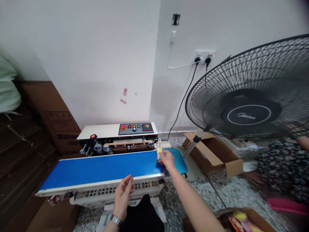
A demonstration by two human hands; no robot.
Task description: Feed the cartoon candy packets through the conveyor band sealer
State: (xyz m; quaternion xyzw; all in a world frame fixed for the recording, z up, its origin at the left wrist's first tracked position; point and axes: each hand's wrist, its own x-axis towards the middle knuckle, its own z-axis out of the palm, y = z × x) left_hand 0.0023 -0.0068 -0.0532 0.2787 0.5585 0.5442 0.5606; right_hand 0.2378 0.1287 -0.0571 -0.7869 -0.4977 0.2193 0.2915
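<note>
A band sealing machine with a blue conveyor belt stretches across the view. At the belt's right end, my right hand pinches a small colourful packet with a clear top edge. That top edge points toward the right end of the sealer's roller band. My left hand is raised in front of the belt's near edge, palm up, fingers loosely bent and holding nothing. A metal watch is on its wrist. The control panel on the machine shows a red stop button and a lit display.
A large black fan stands close on the right. Behind its pole is an open cardboard box. Another box at the lower right holds colourful packets. A white basket sits under the belt. Another person's patterned clothing shows at right.
</note>
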